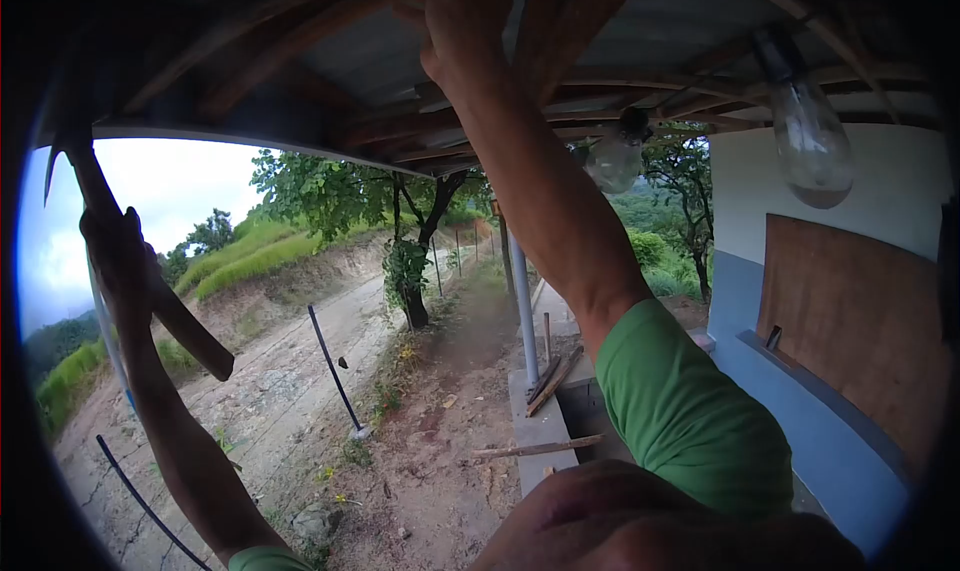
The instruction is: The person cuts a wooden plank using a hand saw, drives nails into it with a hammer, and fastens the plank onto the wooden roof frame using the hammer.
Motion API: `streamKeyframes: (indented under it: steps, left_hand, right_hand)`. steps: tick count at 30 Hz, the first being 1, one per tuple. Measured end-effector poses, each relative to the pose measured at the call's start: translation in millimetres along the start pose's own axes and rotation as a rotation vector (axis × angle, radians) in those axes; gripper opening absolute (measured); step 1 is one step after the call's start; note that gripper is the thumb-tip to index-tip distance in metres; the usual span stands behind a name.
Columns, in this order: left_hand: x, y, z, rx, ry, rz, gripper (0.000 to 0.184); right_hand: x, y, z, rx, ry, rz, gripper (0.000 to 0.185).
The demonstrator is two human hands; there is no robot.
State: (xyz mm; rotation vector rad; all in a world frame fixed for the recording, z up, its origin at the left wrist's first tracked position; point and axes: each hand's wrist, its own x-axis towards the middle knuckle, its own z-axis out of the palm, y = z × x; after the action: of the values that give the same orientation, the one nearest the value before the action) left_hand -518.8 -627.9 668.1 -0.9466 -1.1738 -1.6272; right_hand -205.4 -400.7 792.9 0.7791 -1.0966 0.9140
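Observation:
My left hand is raised at the left, its fingers wrapped round the wooden handle of a claw hammer. The hammer's head is up under the roof edge, partly lost in shadow, with a thin curved claw pointing down. My right hand reaches overhead among the roof timbers, close to a wide wooden beam. Its fingers look curled, but the dark upper edge of the view hides their tips and whatever they grip.
Two clear light bulbs hang at the right. A metal post stands ahead on a concrete ledge with loose wood pieces. A brown board leans on the wall. Wire fence posts line a dirt road.

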Motion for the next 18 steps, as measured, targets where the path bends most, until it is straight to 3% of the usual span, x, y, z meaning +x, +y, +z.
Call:
streamKeyframes:
  steps: [3, 6, 9, 11, 13, 15, 16, 17, 18]
  left_hand:
    - [-65, -10, 39, -0.233, 0.089, 0.247, 0.053]
    - [-122, 36, 91, -0.569, -0.031, 0.131, 0.050]
    - [-163, 78, 127, -0.758, -0.170, -0.048, 0.047]
    - [-181, 92, 140, -0.714, -0.296, -0.050, 0.041]
    - [-198, 85, 160, -0.690, -0.405, -0.193, 0.039]
    - [-205, 77, 166, -0.655, -0.379, -0.069, 0.037]
    - [-203, 76, 161, -0.594, -0.356, -0.054, 0.036]
    - [-196, 75, 156, -0.543, -0.339, -0.035, 0.035]
    - [-187, 70, 147, -0.443, -0.298, 0.004, 0.036]
  right_hand:
    - [-54, 6, -26, -0.414, -0.112, 0.010, 0.063]
    - [-108, -11, -57, -0.879, -0.458, -0.156, 0.063]
    - [-141, -44, -69, -1.130, -0.762, -0.504, 0.054]
    - [-154, -68, -72, -1.245, -0.806, -0.472, 0.051]
    - [-153, -86, -70, -1.328, -0.832, -0.356, 0.047]
    - [-143, -77, -77, -1.213, -0.765, -0.317, 0.049]
    - [-136, -69, -74, -1.137, -0.725, -0.379, 0.049]
    - [-126, -71, -65, -1.275, -0.785, -0.394, 0.045]
    - [-118, -69, -50, -1.331, -0.777, -0.562, 0.043]
